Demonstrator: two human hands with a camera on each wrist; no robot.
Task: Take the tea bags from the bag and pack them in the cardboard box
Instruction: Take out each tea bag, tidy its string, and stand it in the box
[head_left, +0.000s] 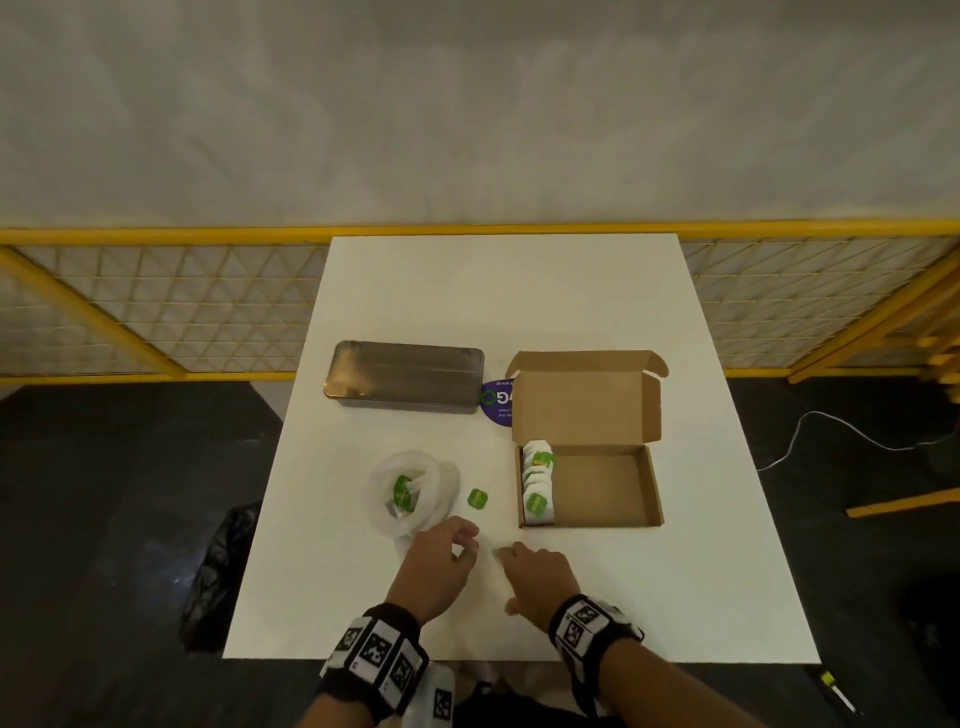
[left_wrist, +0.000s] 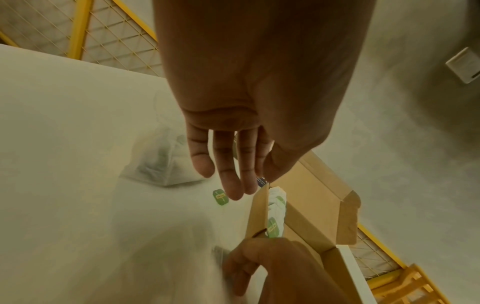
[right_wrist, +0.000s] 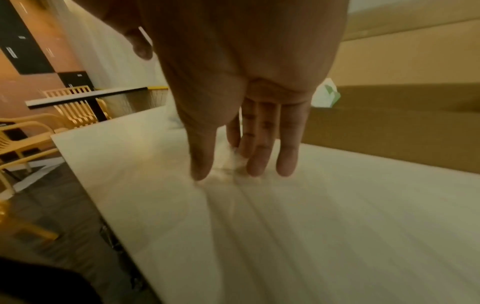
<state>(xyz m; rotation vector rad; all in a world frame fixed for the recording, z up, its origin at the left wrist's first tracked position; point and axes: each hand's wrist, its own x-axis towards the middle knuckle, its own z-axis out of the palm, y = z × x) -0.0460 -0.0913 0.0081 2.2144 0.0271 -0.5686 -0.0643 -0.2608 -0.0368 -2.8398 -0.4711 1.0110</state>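
Note:
A clear plastic bag (head_left: 441, 483) (left_wrist: 161, 164) with green-tagged tea bags lies at the table's front left. Right of it stands the open cardboard box (head_left: 597, 488) (left_wrist: 257, 214), with a row of tea bags (head_left: 537, 483) (left_wrist: 276, 207) along its left wall. One loose green tag (head_left: 477, 500) (left_wrist: 221, 197) lies between bag and box. My right hand (head_left: 506, 553) (right_wrist: 228, 172) pinches a white tea bag (head_left: 489, 546) (right_wrist: 228, 162) against the table in front of the box. My left hand (head_left: 465, 545) (left_wrist: 233, 185) hovers just left of it, fingers relaxed and holding nothing.
A grey metal tin (head_left: 405, 376) lies behind the plastic bag, with a purple sticker (head_left: 496, 402) beside it. The white table (head_left: 675, 597) ends close to my wrists. A black bag (head_left: 223, 571) sits on the floor at the left. Yellow fencing (head_left: 156, 312) runs behind.

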